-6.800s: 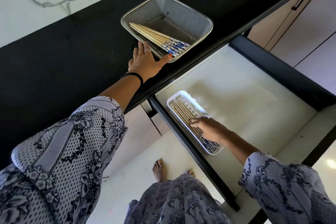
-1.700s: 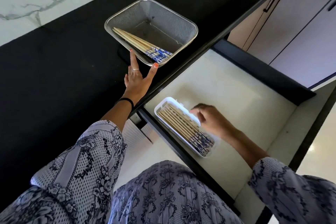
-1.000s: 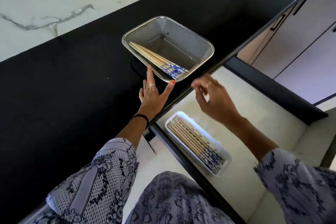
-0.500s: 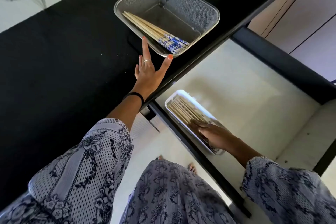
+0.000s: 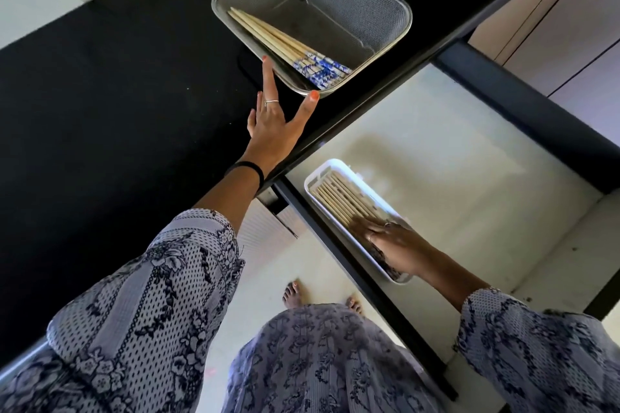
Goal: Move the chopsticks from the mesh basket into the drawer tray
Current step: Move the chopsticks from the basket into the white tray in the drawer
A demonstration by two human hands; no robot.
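Fingers (image 5: 268, 77) of the left hand (image 5: 273, 126) are lying straight and spread on the black countertop (image 5: 117, 94), with the forefinger and thumb tip touching the near rim of the mesh basket (image 5: 385, 7). They are holding nothing. A bundle of chopsticks (image 5: 285, 45) is lying inside the basket along its left wall, blue-patterned ends pointing toward the person. Down in the open drawer (image 5: 453, 144), the right hand (image 5: 399, 245) is resting flat, fingers straight and together, on a second row of chopsticks (image 5: 339, 199) lying side by side in the white drawer tray (image 5: 322, 169). That tray is sitting by the drawer's front edge.
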